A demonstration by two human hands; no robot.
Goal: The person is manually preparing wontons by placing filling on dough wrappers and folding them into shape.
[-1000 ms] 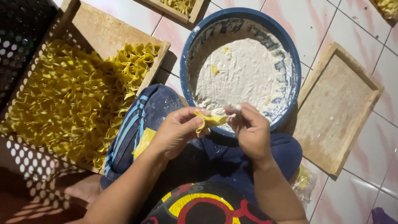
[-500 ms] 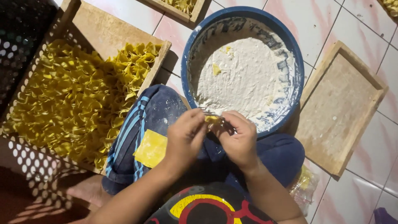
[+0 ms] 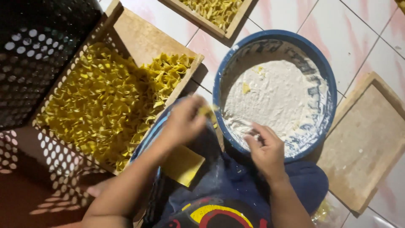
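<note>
Left hand (image 3: 184,120) is raised over the lap, forearm coming up from bottom left, wrist bent toward the wooden tray (image 3: 143,40). Fingers curled narrow around a small folded yellow dough piece (image 3: 207,111); motion blur hides the exact pinch. The piece sits at the fingertips, just beside the near rim of the blue basin (image 3: 320,67).

Right hand (image 3: 266,148) reaches forward over the basin's near rim, palm down, fingertips dipped into the white filling paste (image 3: 274,95). Fingers loosely bunched; can't tell whether it's holding any paste.

A flat yellow wrapper square (image 3: 184,164) lies on the lap, below the left forearm, held by neither hand. The tray to the left is packed with folded yellow dumplings (image 3: 105,101). An empty wooden tray (image 3: 365,139) sits to the right of the basin, another tray with dumplings (image 3: 217,12) at top edge.
</note>
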